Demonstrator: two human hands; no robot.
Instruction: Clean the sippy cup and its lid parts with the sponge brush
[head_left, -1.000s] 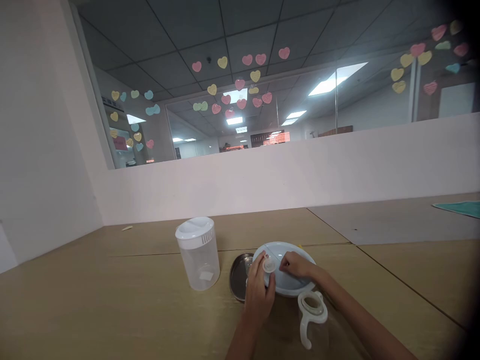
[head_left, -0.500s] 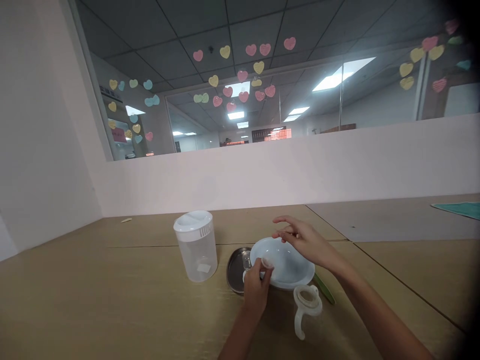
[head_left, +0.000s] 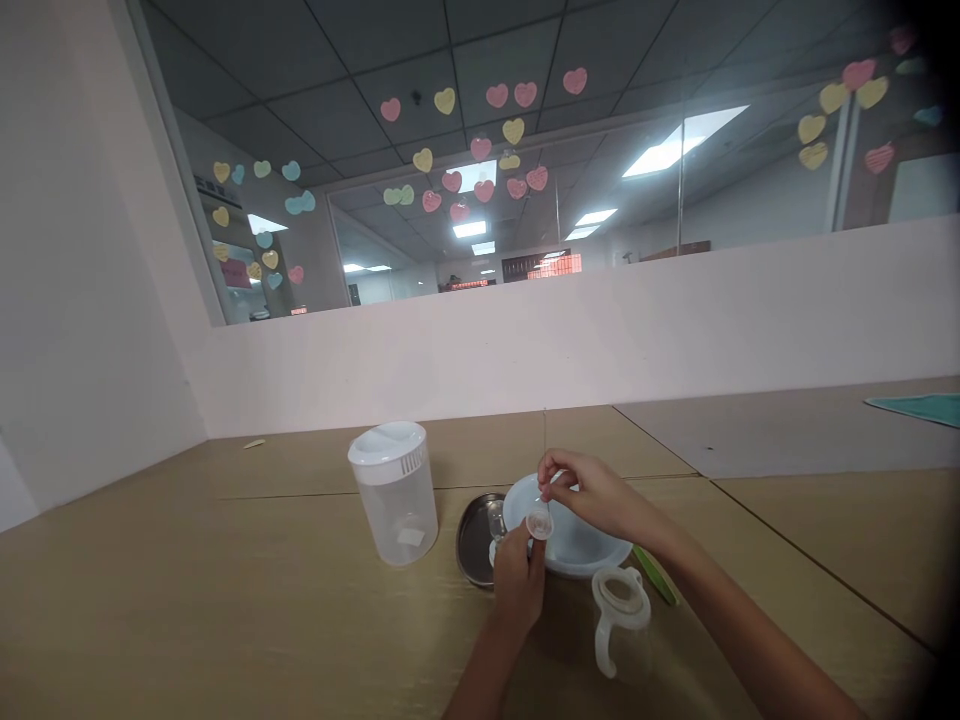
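Observation:
My left hand [head_left: 517,572] is closed on a small clear round cup [head_left: 539,524], held up in front of the white bowl [head_left: 589,560]. Just above that cup, my right hand [head_left: 581,488] pinches a thin upright rod [head_left: 545,445]. The rod's lower end reaches down to the cup; whether it touches is too small to tell. Beside my left hand lies a dark metal tray [head_left: 474,545] with a small clear item [head_left: 496,520] on it. A clear jug with a white handle [head_left: 621,620] stands below my right forearm.
A translucent pitcher with a white lid [head_left: 394,495] stands to the left. A green strip-like thing [head_left: 656,575] lies right of the bowl. A wooden piece [head_left: 254,443] lies at the back left, a teal cloth [head_left: 919,408] at the far right, before a wall [head_left: 480,370].
My right hand has come down and left to the cup, its fingers now pinched on a thin rod. The cup in my left hand is tipped more toward me. The view has shifted slightly.

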